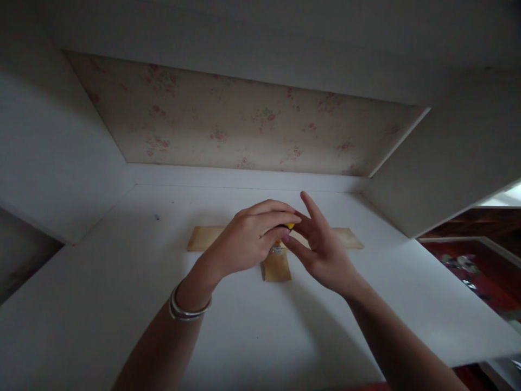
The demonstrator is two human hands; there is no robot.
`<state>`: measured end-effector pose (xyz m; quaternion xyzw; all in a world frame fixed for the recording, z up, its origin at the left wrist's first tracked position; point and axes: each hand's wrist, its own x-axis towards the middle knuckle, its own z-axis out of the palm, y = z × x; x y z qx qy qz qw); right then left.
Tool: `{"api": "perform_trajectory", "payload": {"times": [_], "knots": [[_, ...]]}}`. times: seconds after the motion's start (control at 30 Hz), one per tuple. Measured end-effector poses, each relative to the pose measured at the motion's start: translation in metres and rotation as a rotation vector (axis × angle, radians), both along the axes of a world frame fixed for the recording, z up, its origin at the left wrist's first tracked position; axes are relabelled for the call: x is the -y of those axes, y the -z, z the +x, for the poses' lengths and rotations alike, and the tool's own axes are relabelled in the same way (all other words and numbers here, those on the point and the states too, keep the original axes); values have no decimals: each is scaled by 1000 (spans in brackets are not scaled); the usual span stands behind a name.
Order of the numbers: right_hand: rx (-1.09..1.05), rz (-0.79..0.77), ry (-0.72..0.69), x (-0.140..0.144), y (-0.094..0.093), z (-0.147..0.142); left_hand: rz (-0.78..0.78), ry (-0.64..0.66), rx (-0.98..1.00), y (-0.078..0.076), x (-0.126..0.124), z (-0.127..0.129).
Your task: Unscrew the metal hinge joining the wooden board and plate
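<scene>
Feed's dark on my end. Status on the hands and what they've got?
Left hand closed over small yellow-tipped object. Right hand open, fingertips touching it. Both above T-shaped wooden pieces on white shelf. Nothing in the way.

Single head-worn view, looking forward and down from close range onto a white shelf (122, 304) inside an alcove, floral back wall (244, 125) facing, forearms entering from below.

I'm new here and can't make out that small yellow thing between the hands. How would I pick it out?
Start at the white shelf below the flowered back panel. On it lie tan wooden strips forming a T. Where they cross, the left hand and right hand meet over the small yellow piece, the only bright colour there.
</scene>
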<state>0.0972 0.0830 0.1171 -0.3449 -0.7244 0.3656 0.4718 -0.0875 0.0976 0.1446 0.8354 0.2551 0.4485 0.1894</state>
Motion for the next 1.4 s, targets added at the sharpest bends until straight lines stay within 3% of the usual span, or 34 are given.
{"api": "perform_trajectory", "payload": {"times": [0.13, 0.2, 0.37, 0.5, 0.7, 0.77, 1.0, 1.1, 1.23, 1.4], "knots": [[76, 167, 164, -1, 1, -4, 65, -159, 12, 2, 2, 10], [102, 189, 191, -2, 2, -3, 64, -173, -12, 2, 4, 12], [28, 19, 69, -2, 0, 5, 13, -32, -72, -1, 3, 4], [20, -16, -26, 0, -3, 3, 38, -42, -61, 0, 1, 1], [110, 199, 214, -2, -1, -3, 124, -186, -93, -1, 5, 8], [110, 218, 228, -3, 0, -3, 123, -249, -83, -1, 5, 9], [119, 108, 75, 1, -3, -1, 59, -44, -66, 1, 3, 2], [155, 169, 119, 2, -3, -5, 44, -66, -35, 1, 5, 4], [209, 221, 235, 1, -1, -6, 78, -215, -42, 1, 7, 11], [112, 55, 79, 6, -3, -1, 53, -52, -92, 0, 6, 7]]}}
